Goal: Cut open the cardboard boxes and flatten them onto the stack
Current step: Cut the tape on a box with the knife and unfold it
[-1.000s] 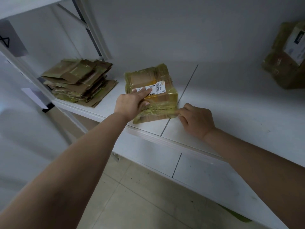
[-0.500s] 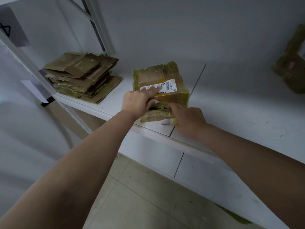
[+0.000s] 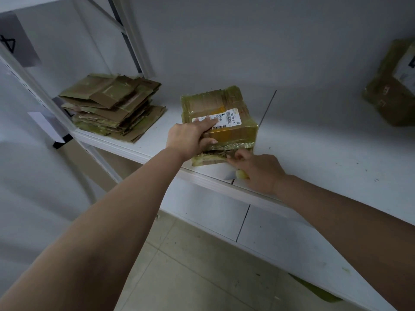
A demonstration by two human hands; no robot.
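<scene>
In the middle of the frame a taped cardboard box [image 3: 219, 118] sits on the white shelf [image 3: 314, 140], near its front edge. The left hand [image 3: 190, 136] lies over the box's near left corner, fingers stretched across the shipping label [image 3: 216, 118] and thumb on the front face, most likely to pin the box so it does not slide under the blade. The right hand [image 3: 258, 171] is at the lower front seam, where the tape already gapes; its grip is closed round a yellow-handled utility knife [image 3: 235, 175] (only the blade tip and a bit of handle show below the fingers), while the fingertips pick at the torn flap. The stack of flattened boxes [image 3: 114, 106] waits at the left of the frame, well apart. Another taped box [image 3: 390, 90] sits at the right edge.
</scene>
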